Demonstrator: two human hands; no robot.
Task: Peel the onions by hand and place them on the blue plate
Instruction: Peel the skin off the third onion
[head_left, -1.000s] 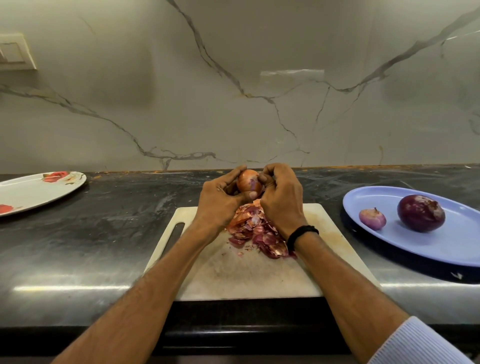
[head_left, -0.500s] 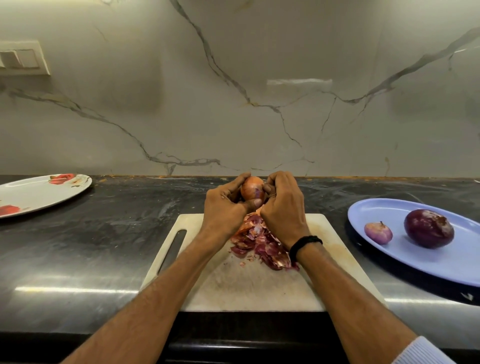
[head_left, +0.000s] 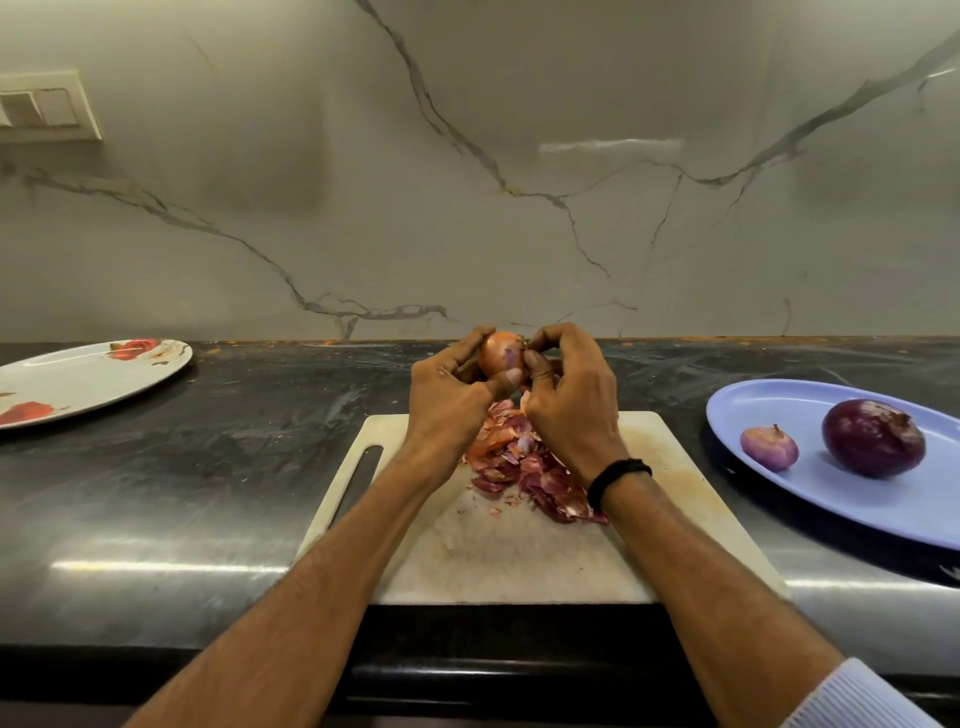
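onion (head_left: 500, 354), the one in work: it is held in the air between both hands, above the far edge of the cutting board (head_left: 519, 561). your left hand (head_left: 447, 410) cradles it, fingers curled behind and thumb laid across its lower front, so this grip is clamped on the bulb. your right hand (head_left: 571, 410) pinches at the bulb's upper right end with thumb and forefinger, so that grip is closed on the tip, not round the whole onion.

change over the last second: little in position, more in the work. both hands have stayed over the same spot, and the peel pile (head_left: 524, 467) beneath them looks no larger. the right fingers, earlier curled over the crown, now nip at the tip. a pale purple patch shows on the side facing you, while the rest of the skin is still orange-brown and papery.

reading: you appear to be early in stripping this bulb, since most of the dry skin is still on. the bared patch probably gives you an edge to pull from.

progress: a small peeled onion (head_left: 769, 448) and a large peeled onion (head_left: 874, 437) already lie apart on the blue plate (head_left: 883, 519), well to your right on the worktop (head_left: 208, 467). no further onion shows on the visible part of the flowered plate (head_left: 78, 384) at the left, so this may be the last.

caution: papery skin pulled from a small pinch is likely to tear in slivers.
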